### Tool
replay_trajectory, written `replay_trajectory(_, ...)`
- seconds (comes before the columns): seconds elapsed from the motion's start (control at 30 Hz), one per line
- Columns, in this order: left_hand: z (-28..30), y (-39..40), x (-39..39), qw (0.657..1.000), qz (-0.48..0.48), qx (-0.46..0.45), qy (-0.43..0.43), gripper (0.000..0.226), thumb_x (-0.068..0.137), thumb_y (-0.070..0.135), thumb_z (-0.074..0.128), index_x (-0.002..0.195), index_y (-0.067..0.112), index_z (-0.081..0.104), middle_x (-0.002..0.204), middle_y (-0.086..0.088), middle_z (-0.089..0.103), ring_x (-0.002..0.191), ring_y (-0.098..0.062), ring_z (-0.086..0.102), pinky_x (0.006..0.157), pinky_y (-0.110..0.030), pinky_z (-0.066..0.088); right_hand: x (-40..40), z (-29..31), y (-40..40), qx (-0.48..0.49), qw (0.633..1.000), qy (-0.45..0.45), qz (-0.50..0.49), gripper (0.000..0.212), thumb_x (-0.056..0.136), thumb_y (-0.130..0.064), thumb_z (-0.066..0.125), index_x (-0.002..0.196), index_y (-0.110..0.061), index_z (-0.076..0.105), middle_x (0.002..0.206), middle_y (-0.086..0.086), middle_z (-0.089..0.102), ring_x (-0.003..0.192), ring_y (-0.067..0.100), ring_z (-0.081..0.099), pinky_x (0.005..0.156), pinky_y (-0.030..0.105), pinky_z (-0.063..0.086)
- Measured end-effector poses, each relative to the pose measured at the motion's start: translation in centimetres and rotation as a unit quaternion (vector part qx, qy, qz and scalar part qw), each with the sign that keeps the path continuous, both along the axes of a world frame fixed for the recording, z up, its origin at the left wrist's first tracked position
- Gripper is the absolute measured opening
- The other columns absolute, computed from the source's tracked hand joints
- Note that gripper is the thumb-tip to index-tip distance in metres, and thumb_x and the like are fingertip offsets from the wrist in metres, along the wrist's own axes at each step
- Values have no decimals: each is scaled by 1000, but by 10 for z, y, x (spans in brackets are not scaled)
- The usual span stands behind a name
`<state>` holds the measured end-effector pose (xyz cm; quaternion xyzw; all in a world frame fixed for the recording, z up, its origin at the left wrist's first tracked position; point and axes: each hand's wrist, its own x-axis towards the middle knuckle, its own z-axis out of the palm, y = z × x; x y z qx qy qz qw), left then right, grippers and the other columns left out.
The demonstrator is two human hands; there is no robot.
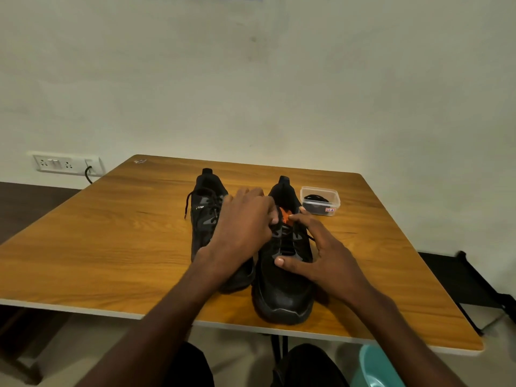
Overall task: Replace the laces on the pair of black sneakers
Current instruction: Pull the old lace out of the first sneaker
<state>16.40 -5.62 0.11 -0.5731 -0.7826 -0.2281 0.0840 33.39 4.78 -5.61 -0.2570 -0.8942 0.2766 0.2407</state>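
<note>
Wooden table (111, 247): "CLYMB"-marked left sneaker (205, 216).

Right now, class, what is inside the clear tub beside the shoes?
The tub holds a coiled black lace. Its lower part is dark, so more laces may lie there unseen.

The scene is dimly, warmly lit; the wall (251, 65) is vignetted toward the corners, edges are bent by wide-angle distortion, and detail is slightly softened.
</note>
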Motion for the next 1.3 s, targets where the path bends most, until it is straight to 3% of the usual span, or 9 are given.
replay_trajectory(0.17, 25, -6, -7, 960, 24, 194, -199, 21, 105, 8, 50, 97, 27, 55, 104, 12, 72, 100, -4, 63, 117, -44, 28, 1, 2, 0, 6, 1000, -1, -6, 96, 66, -84, 72, 148, -60, 29, 165, -34, 15, 131, -5, 34, 99, 30, 45)
replay_trajectory(0.3, 41, -12, -10, 817, -65, 292, -493, 21, 114, 20, 34, 105, 14, 52, 83, -1, 72, 80, -20, 75, 67, -31, 55, 0, 1, 2, 2, 1000, 0, -3, 95, 66, -84, 72, 147, -61, 30, 165, -35, 15, 132, -6, 33, 97, 29, 42)
replay_trajectory(0.5, 7, 1, -11, 989, -44, 55, -127, 16, 98, 35, 69, 110, 25, 65, 103, 11, 55, 98, -5, 49, 81, -21, 37, 0, 0, 2, 10, 1000, 7, -4, 98, 63, -91, 66, 148, -58, 31, 166, -31, 18, 130, -5, 37, 96, 27, 45)
replay_trajectory(0.63, -6, 2, -10, 1000, -16, 7, 10, 13, 95, 35, 72, 104, 25, 73, 117, 4, 54, 114, -15, 42, 91, -30, 33, 0, 0, 1, 4, 1000, -2, -8, 95, 64, -88, 69, 147, -62, 30, 166, -31, 18, 132, -3, 38, 99, 32, 49)
replay_trajectory(0.8, 4, 2, -12, 994, 53, 85, -42, 14, 96, 19, 68, 98, 28, 58, 122, 4, 60, 126, -19, 49, 111, -46, 34, 2, 2, 0, -6, 1000, 8, -3, 92, 65, -84, 71, 146, -62, 31, 161, -34, 23, 129, -2, 42, 95, 28, 49)
replay_trajectory(0.87, 5, 2, -19, 986, 50, 131, -95, 23, 96, 5, 65, 94, 24, 52, 112, 1, 66, 113, -18, 59, 99, -45, 48, 1, 2, 0, -6, 1000, 9, -3, 92, 66, -83, 72, 145, -62, 32, 163, -32, 23, 129, -3, 41, 94, 27, 47)
replay_trajectory(1.0, 7, 4, -3, 872, -25, 178, -454, 7, 109, 7, 47, 103, 11, 50, 99, -4, 77, 95, -12, 75, 69, -19, 54, 2, 2, 0, -15, 1000, 17, 3, 90, 66, -81, 73, 144, -63, 32, 160, -33, 28, 127, -6, 40, 88, 18, 43)
replay_trajectory(1.1, 6, 7, 6, 716, -79, 174, -672, 12, 113, 16, 39, 110, 8, 47, 82, -8, 75, 92, -32, 79, 75, -35, 64, 2, 3, 0, -28, 999, 26, 6, 91, 65, -85, 71, 144, -65, 31, 161, -28, 33, 128, -4, 44, 91, 22, 48)
replay_trajectory(1.3, -2, 5, -11, 742, -53, 141, -654, 14, 113, 22, 42, 107, 12, 49, 73, 0, 54, 55, -16, 64, 77, -44, 64, 1, 2, 1, -34, 999, 10, -5, 93, 63, -87, 70, 144, -62, 32, 165, -25, 29, 134, -1, 39, 99, 32, 48)
